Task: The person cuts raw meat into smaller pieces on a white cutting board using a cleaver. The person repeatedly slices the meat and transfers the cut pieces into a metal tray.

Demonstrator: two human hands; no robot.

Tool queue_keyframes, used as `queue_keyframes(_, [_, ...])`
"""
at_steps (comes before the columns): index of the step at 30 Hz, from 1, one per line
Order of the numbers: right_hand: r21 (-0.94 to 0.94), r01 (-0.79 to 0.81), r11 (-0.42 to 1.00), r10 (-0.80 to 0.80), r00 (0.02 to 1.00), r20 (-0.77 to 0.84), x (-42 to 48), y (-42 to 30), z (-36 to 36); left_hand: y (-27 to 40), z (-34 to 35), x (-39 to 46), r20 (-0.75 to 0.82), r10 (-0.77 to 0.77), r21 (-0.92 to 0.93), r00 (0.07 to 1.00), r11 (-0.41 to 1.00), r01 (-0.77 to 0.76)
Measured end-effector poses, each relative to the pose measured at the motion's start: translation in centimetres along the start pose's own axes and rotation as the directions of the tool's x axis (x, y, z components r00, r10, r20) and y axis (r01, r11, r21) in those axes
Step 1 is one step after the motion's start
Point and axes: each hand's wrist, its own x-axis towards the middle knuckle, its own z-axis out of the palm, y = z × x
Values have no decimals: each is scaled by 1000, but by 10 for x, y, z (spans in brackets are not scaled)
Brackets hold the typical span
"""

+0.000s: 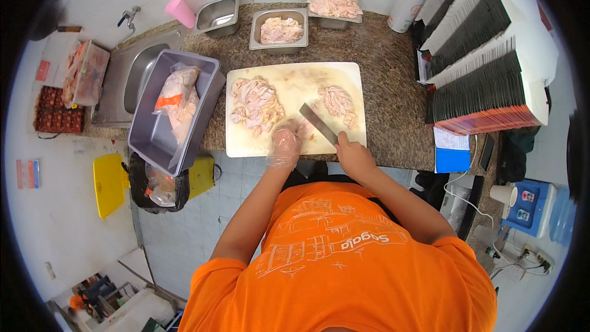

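Observation:
A white cutting board (pixel 295 74) lies on the granite counter with a large heap of raw chicken skin (pixel 257 103) on its left and a smaller heap (pixel 337 102) at its right. My left hand (pixel 286 143), in a clear plastic glove, rests at the board's near edge against a small piece of pale raw skin (pixel 304 129); its fingers are partly hidden, so its hold is unclear. My bare right hand (pixel 354 154) grips the handle of a broad-bladed kitchen knife (pixel 319 123), whose blade slants up and left over the board between the two heaps.
A grey plastic tub (pixel 138 133) with bagged raw meat (pixel 179 92) stands left, beside a steel sink (pixel 145 74). Behind the board are steel pans, one holding skin (pixel 279 46). Stacked folded cartons (pixel 484 92) rise at right. A lined bin (pixel 138 193) stands below the tub.

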Motion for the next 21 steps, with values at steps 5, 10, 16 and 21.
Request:
queue_keyframes(5, [39,115,993,-111,990,-87,58,-21,15,-12,1,-10,-8,180,-101,984,978,-180])
queue_keyframes(10, [43,228,973,-211,946,-247,109,-26,36,-4,-7,0,89,101,-84,991,992,-94])
queue_keyframes(16, [36,158,987,-147,967,-208,-21,85,55,-4,-4,12,-10,-200,-80,980,977,199])
queue_keyframes(21, [107,123,987,-113,989,-90,-50,64,33,-1,-54,28,-243,-132,-110,961,988,108])
